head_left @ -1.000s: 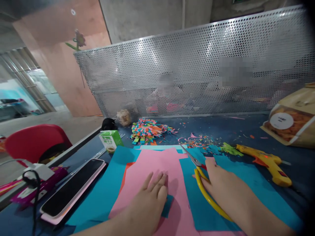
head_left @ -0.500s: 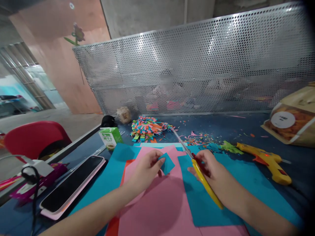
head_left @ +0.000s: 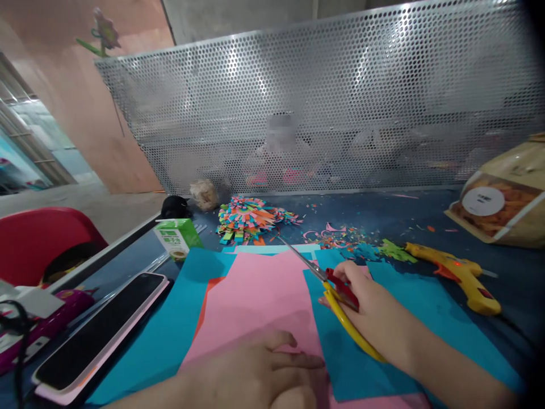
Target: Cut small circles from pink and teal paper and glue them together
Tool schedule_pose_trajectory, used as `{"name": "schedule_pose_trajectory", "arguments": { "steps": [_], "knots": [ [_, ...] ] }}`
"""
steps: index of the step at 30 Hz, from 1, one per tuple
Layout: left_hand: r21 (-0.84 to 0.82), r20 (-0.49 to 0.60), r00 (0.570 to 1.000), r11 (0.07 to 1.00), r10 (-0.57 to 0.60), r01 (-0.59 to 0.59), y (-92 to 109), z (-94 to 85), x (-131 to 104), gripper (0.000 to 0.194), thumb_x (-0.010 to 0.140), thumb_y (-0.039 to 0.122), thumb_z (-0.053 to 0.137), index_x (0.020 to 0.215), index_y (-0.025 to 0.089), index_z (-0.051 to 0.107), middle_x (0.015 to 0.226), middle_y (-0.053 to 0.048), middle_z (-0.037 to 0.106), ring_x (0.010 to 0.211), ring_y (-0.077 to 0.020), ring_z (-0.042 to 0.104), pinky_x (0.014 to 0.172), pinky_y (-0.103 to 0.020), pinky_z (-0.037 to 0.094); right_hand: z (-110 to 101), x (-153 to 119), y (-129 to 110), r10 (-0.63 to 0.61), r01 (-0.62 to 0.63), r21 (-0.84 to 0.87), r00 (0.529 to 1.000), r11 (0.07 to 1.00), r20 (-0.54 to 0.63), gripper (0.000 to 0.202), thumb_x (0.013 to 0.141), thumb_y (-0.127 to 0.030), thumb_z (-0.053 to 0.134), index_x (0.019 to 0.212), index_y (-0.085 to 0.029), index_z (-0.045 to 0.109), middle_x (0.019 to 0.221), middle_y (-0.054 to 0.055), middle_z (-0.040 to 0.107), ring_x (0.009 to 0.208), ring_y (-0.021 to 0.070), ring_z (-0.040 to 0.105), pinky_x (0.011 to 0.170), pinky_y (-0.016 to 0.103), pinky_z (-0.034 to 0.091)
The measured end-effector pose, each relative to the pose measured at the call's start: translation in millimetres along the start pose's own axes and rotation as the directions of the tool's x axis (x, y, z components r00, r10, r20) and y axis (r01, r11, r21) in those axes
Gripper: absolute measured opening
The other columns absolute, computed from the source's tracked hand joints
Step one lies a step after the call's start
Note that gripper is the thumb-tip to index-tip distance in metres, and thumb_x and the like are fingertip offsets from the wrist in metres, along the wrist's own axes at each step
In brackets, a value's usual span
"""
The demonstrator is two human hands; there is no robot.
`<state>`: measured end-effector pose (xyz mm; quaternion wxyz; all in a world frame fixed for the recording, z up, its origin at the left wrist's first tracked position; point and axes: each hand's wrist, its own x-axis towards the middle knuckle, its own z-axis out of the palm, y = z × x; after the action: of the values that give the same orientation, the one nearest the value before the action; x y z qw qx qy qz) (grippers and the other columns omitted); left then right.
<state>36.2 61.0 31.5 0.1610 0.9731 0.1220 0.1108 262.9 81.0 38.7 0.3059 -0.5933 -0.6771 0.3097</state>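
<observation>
My left hand (head_left: 272, 369) is low over the pink paper (head_left: 264, 295), its fingers apart, and nothing shows in it. Scissors with yellow and red handles (head_left: 351, 326) are in my right hand (head_left: 361, 295), the blades pointing up and to the left. Beneath the right hand lies a blue sheet (head_left: 349, 369), overlapping the pink one. More blue paper (head_left: 149, 329) spreads out on the left, with an orange edge (head_left: 204, 309) showing beside the pink. A heap of colourful fringed paper (head_left: 244, 218) sits beyond the sheets.
Paper scraps (head_left: 340, 236) litter the dark table behind the sheets. A yellow glue gun (head_left: 460, 272) and a snack bag (head_left: 502, 199) are at right. At left are a phone (head_left: 102, 329), a green carton (head_left: 176, 236) and a purple object (head_left: 72, 301). A perforated metal screen (head_left: 319, 102) stands behind, with a person beyond.
My left hand has moved down toward the front, and the small blue piece it held is out of sight. The scissors remain in my right hand. The view has shifted slightly.
</observation>
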Motion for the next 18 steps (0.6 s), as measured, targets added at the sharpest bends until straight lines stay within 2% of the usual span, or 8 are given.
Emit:
{"name": "schedule_pose_trajectory", "arguments": {
  "steps": [4, 8, 11, 13, 14, 15, 17, 18],
  "knots": [
    [0.149, 0.003, 1.000, 0.989, -0.017, 0.016, -3.0, -5.0, 3.6, 0.028, 0.094, 0.011, 0.031, 0.098, 0.020, 0.057, 0.104, -0.010, 0.074, 0.119, -0.0200, 0.059, 0.104, -0.035, 0.036, -2.4, -0.5, -0.3, -0.019, 0.021, -0.046, 0.999, 0.999, 0.046, 0.014, 0.080, -0.035, 0.046, 0.088, -0.025, 0.043, 0.088, 0.009, 0.067, 0.082, 0.0271, 0.066, 0.066, 0.037, 0.050],
    [0.240, 0.001, 1.000, 0.971, -0.021, 0.020, -9.2, -3.4, 8.8, 0.021, 0.089, 0.007, 0.040, 0.102, 0.018, 0.053, 0.103, -0.014, 0.072, 0.119, -0.0246, 0.058, 0.101, -0.040, 0.037, -3.2, -0.1, 2.3, -0.059, 0.061, -0.032, 0.997, 0.998, 0.059, 0.012, 0.080, -0.033, 0.051, 0.087, -0.025, 0.047, 0.084, 0.006, 0.067, 0.079, 0.0269, 0.064, 0.069, 0.038, 0.048],
    [0.188, 0.012, 0.997, 0.980, -0.071, 0.068, -8.1, -5.2, 12.5, 0.020, 0.088, 0.007, 0.044, 0.103, 0.018, 0.052, 0.106, -0.015, 0.070, 0.118, -0.0254, 0.058, 0.097, -0.039, 0.041, -3.9, 1.1, 5.0, -0.074, 0.073, 0.012, 0.997, 0.997, 0.019, 0.010, 0.080, -0.031, 0.055, 0.085, -0.025, 0.048, 0.081, 0.004, 0.066, 0.078, 0.0262, 0.063, 0.069, 0.038, 0.047],
    [0.063, -0.058, 0.980, 0.979, -0.191, 0.194, -4.0, -11.6, 17.2, 0.018, 0.088, 0.010, 0.045, 0.101, 0.019, 0.052, 0.112, -0.014, 0.067, 0.114, -0.0240, 0.059, 0.093, -0.036, 0.044, -5.3, 1.0, 4.8, -0.081, 0.081, 0.065, 0.997, 0.995, -0.017, 0.013, 0.078, -0.030, 0.059, 0.084, -0.025, 0.049, 0.080, 0.003, 0.065, 0.077, 0.0256, 0.062, 0.068, 0.037, 0.046],
    [-0.030, -0.113, 0.951, 0.958, -0.288, 0.286, -1.8, -16.1, 20.6, 0.014, 0.089, 0.012, 0.045, 0.098, 0.020, 0.053, 0.113, -0.013, 0.066, 0.110, -0.0228, 0.060, 0.090, -0.035, 0.046, -6.1, 0.4, 3.7, -0.082, 0.085, 0.103, 0.996, 0.991, -0.031, 0.016, 0.077, -0.031, 0.062, 0.085, -0.025, 0.050, 0.081, 0.002, 0.065, 0.076, 0.0250, 0.062, 0.068, 0.036, 0.045],
    [-0.148, -0.176, 0.899, 0.914, -0.400, 0.378, -0.1, -20.8, 24.7, 0.011, 0.090, 0.015, 0.045, 0.094, 0.020, 0.053, 0.111, -0.011, 0.065, 0.104, -0.0214, 0.061, 0.085, -0.033, 0.048, -6.9, -0.6, 2.0, -0.084, 0.090, 0.165, 0.996, 0.982, -0.043, 0.020, 0.076, -0.032, 0.065, 0.088, -0.025, 0.051, 0.082, 0.002, 0.065, 0.076, 0.0242, 0.062, 0.068, 0.036, 0.046],
    [-0.442, -0.263, 0.730, 0.751, -0.631, 0.490, 1.0, -29.0, 34.3, 0.010, 0.090, 0.022, 0.047, 0.082, 0.020, 0.052, 0.088, -0.006, 0.064, 0.080, -0.0171, 0.062, 0.068, -0.029, 0.050, -7.6, -3.0, -3.0, -0.083, 0.105, 0.348, 0.993, 0.932, -0.079, 0.029, 0.075, -0.040, 0.068, 0.095, -0.027, 0.051, 0.083, 0.000, 0.064, 0.074, 0.0218, 0.062, 0.066, 0.034, 0.047],
    [-0.605, -0.258, 0.656, 0.648, -0.710, 0.463, 0.1, -31.7, 39.3, 0.012, 0.089, 0.026, 0.049, 0.079, 0.020, 0.050, 0.075, -0.002, 0.061, 0.065, -0.0144, 0.058, 0.057, -0.026, 0.048, -7.5, -4.0, -5.8, -0.077, 0.113, 0.449, 0.992, 0.887, -0.098, 0.032, 0.077, -0.046, 0.065, 0.097, -0.028, 0.049, 0.083, 0.000, 0.062, 0.070, 0.0203, 0.061, 0.062, 0.032, 0.048]
  ]
}}
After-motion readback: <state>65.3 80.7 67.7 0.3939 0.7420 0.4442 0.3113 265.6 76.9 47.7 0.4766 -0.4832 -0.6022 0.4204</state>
